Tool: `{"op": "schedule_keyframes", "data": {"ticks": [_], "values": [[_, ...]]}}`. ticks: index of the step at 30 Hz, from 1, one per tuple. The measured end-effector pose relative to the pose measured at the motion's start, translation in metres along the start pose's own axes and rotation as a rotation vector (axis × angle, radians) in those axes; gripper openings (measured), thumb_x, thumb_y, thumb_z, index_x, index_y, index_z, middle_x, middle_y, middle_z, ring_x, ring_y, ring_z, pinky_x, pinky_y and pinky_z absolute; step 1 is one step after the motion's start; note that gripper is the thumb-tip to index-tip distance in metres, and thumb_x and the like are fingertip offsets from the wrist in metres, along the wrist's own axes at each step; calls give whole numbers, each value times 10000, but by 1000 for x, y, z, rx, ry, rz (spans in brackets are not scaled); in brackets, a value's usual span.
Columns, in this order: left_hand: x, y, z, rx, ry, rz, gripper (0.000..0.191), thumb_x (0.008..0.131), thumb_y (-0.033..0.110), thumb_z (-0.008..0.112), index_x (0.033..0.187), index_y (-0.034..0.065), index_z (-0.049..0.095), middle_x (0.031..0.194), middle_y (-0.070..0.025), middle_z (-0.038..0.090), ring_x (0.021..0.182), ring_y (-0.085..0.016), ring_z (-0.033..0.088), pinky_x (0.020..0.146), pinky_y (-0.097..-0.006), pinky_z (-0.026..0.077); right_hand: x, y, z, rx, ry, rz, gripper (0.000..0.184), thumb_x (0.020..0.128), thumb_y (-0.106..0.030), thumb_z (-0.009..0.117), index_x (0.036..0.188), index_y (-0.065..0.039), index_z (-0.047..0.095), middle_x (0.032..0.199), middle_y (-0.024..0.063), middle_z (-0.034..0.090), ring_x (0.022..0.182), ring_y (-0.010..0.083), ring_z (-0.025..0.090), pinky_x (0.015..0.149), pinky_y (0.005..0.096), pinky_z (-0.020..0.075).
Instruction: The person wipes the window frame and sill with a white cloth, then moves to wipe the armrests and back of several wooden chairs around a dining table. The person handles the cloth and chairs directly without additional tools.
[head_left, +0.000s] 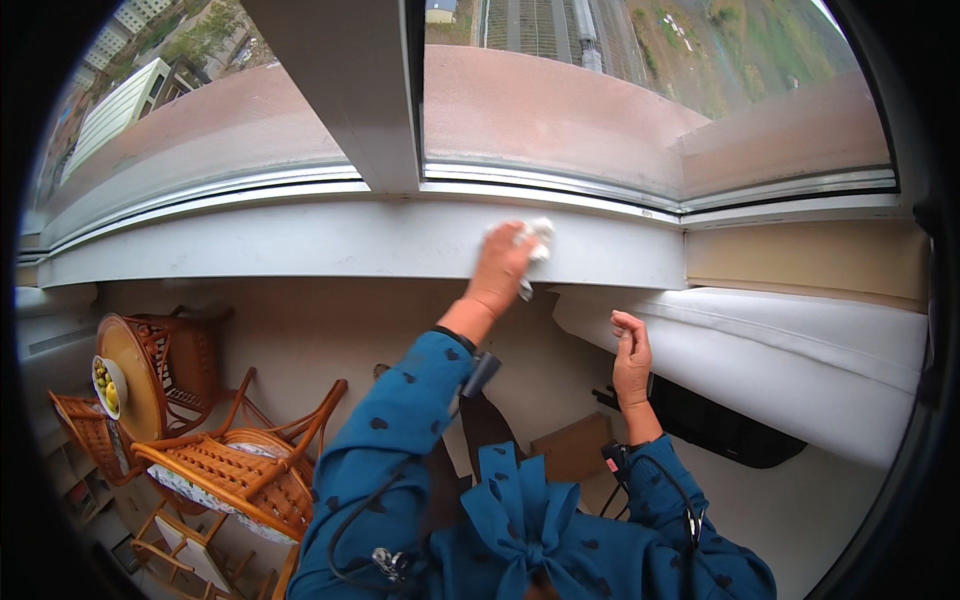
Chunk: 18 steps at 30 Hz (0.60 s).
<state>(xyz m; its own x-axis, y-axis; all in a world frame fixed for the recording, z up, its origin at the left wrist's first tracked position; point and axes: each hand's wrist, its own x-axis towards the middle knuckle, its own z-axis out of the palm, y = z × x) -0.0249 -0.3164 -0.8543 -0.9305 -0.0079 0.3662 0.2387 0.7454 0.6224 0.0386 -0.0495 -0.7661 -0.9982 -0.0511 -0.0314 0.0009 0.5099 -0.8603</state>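
My left hand (502, 266) presses a crumpled white cloth (538, 238) against the white window sill (337, 236), right of the wide window post (360, 90). A corner of the cloth hangs down below the sill's front edge. Faint smudges mark the sill farther left. My right hand (632, 360) is held in the air below the sill, its fingers loosely bent and nothing visible in them. It is near the white padded piece (735, 352) under the right end of the window. Both wrists carry dark bands with small devices and cables.
At the left stand rattan chairs (232, 472) and a round table (146, 375) with a bowl of fruit (110, 386). A black case-like object (720, 420) lies under the padded piece. Near my legs is a cardboard box (574, 450). Window panes run along the sill.
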Motion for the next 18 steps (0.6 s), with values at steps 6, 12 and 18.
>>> {"op": "schedule_keyframes", "data": {"ticks": [6, 12, 18], "values": [[-35, -100, -102, 449, 353, -599, 467, 798, 67, 724, 1246, 150, 625, 1307, -125, 447, 1226, -331, 448, 1042, -454, 378, -5, 29, -10, 43, 26, 45, 241, 1022, -4, 417, 1180, -26, 598, 1213, 65, 624, 1078, 158, 605, 948, 298, 487], [-4, -12, -12, 360, 126, -336, 472, 813, 146, 721, 1267, 109, 599, 1305, -132, 434, 1271, -332, 413, 1068, -464, 361, 9, 14, 22, 8, -33, -41, 226, 1005, 12, 429, 1132, -19, 613, 1210, 79, 616, 1063, 180, 603, 917, 287, 495], [9, 37, 27, -103, 21, -179, 387, 923, 226, 588, 1265, 46, 583, 1356, -198, 434, 1282, -378, 400, 1078, -496, 346, 63, -10, 60, -132, -7, -249, 294, 922, -6, 509, 1202, -21, 597, 1262, 155, 573, 1148, 301, 565, 979, 370, 468]]}}
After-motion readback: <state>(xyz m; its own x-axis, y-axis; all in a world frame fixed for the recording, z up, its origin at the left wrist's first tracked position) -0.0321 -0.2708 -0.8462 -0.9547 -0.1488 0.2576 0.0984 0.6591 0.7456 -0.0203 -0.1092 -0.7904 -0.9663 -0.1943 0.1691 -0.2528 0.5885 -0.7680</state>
